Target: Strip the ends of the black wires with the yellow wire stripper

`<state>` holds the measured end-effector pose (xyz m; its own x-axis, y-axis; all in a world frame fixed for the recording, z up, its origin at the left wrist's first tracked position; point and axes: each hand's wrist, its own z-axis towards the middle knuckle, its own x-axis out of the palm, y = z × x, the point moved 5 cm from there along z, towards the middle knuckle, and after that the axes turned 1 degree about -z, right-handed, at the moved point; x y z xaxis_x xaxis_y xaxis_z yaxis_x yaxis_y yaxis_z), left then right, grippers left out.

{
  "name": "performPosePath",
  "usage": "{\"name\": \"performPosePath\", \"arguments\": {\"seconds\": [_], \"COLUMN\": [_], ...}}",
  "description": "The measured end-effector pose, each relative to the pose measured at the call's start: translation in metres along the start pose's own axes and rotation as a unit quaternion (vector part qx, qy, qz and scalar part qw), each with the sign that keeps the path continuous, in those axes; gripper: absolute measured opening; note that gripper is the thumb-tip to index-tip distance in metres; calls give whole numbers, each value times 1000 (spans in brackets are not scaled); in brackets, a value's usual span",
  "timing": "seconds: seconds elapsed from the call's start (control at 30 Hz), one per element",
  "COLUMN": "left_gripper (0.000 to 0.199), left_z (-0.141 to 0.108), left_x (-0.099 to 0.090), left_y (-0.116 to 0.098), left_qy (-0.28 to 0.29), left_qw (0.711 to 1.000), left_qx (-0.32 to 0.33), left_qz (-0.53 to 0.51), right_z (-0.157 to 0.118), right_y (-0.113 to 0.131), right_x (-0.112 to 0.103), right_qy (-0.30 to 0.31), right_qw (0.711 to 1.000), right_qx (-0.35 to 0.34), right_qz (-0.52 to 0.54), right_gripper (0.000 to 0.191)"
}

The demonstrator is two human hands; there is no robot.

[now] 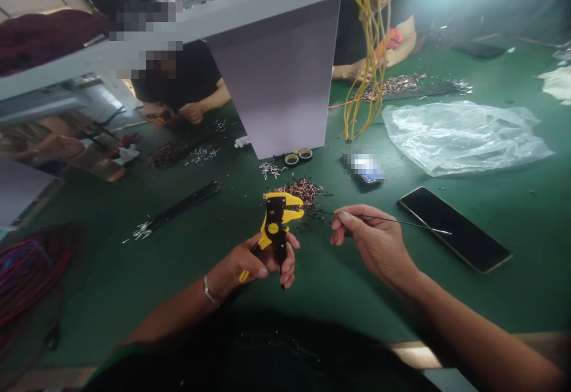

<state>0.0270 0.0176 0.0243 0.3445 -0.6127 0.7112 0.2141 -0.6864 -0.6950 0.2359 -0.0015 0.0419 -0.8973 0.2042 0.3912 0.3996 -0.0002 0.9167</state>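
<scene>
My left hand [267,261] is wrapped round the handles of a yellow and black wire stripper [275,225], whose jaws point right and stand apart. Between thumb and fingers, my right hand [372,240] pinches a thin black wire [401,221]. The wire's left end reaches close to the stripper's jaws; whether it touches them I cannot tell. Its right end has a pale tip and hangs over a dark smartphone [455,228]. Just behind the stripper lies a heap of short copper and black wire scraps [306,190].
A bundle of black wires [182,206] lies at left, red cable coils [31,273] beyond it. Small metal pieces [270,169], tape rolls [292,159], a lit phone [363,168] and a plastic bag [464,136] sit behind. Yellow cables [368,53] hang near a divider [285,77]. Co-workers sit opposite.
</scene>
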Motion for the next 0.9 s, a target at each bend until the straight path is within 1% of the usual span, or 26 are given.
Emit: {"name": "performPosePath", "arguments": {"seconds": [0.23,0.37,0.53,0.9], "left_gripper": [63,61,57,51], "left_z": [0,0,-1,-1], "left_x": [1,1,-1,0], "left_y": [0,0,2,1], "left_qy": [9,-2,-9,-11], "left_qw": [1000,1000,1000,1000], "left_qx": [8,12,1,12], "left_qz": [-6,-9,-4,8], "right_z": [-2,-1,-1,-2], "right_y": [1,1,1,1], "right_x": [1,1,1,0], "right_qy": [0,0,6,-3], "right_qw": [1000,1000,1000,1000], "right_qx": [-3,-5,-8,-8], "right_qz": [4,1,-2,11], "right_gripper": [17,19,17,14]}}
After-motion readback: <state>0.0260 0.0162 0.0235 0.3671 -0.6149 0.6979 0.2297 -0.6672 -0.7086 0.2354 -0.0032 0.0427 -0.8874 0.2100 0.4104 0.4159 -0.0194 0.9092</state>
